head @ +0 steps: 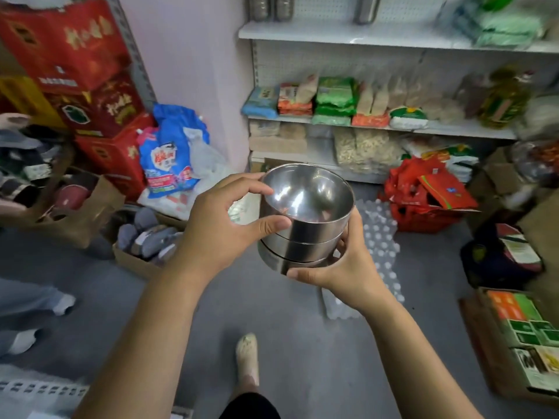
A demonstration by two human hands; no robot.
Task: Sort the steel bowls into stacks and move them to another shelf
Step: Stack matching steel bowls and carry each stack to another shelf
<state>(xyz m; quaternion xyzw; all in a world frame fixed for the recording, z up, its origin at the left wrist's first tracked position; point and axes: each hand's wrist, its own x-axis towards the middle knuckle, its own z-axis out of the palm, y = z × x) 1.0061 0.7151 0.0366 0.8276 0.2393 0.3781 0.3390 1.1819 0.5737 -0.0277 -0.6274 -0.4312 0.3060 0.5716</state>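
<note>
A stack of three nested steel bowls [305, 219] hangs in mid-air in front of me, above the grey floor. My left hand [223, 225] grips the top bowl's left side, thumb against its wall and fingers over the rim. My right hand [338, 267] cups the bottom bowl from underneath and to the right. The top bowl's shiny inside faces up and holds nothing.
A white shelf unit [378, 131] with food packets stands ahead. Red cartons [90, 95] and a blue bag [172, 152] pile up at the left. Bottled water packs [378, 237], a red bag [423, 201] and cardboard boxes [520, 337] lie on the floor. Another person's legs [33, 303] are at the left.
</note>
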